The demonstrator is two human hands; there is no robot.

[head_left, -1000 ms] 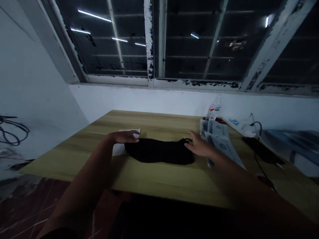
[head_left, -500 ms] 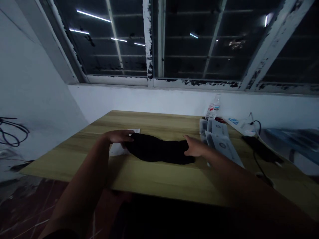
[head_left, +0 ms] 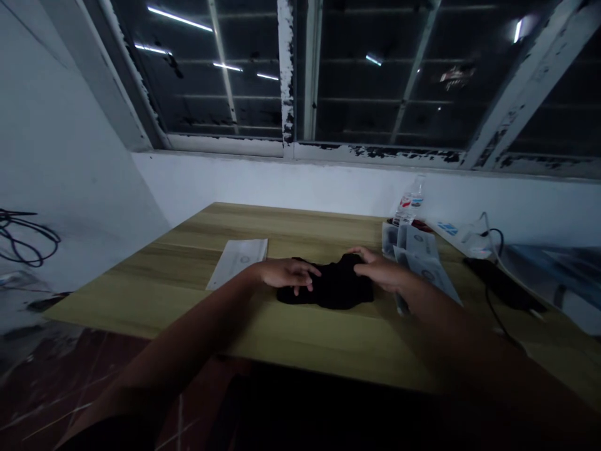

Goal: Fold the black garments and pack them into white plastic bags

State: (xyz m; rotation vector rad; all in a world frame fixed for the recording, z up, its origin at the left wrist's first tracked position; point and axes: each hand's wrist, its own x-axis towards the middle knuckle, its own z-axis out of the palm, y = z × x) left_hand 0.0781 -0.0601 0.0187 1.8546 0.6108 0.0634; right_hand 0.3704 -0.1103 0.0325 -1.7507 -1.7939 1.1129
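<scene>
A black cloth [head_left: 335, 285], folded and bunched into a short heap, lies on the wooden table [head_left: 188, 263]. My left hand [head_left: 286, 274] grips its left end, with the fingers curled down over the fabric. My right hand [head_left: 378, 268] holds its right end from above. A white paper envelope [head_left: 237, 263] lies just left of my left hand, not touching it. Printed paper packets [head_left: 416, 257] lie just beyond my right hand.
A plastic water bottle [head_left: 409, 202] stands at the table's back right near the wall. Farther right are a white power strip [head_left: 469, 238], a black device [head_left: 502, 285] and its cable. Black cables [head_left: 23, 238] hang on the left wall. The table's front edge is near my arms.
The cloth has become much shorter, its left end drawn rightward and folded in by my left hand. This uncovers the white envelope. My right hand has stayed at the cloth's right end.
</scene>
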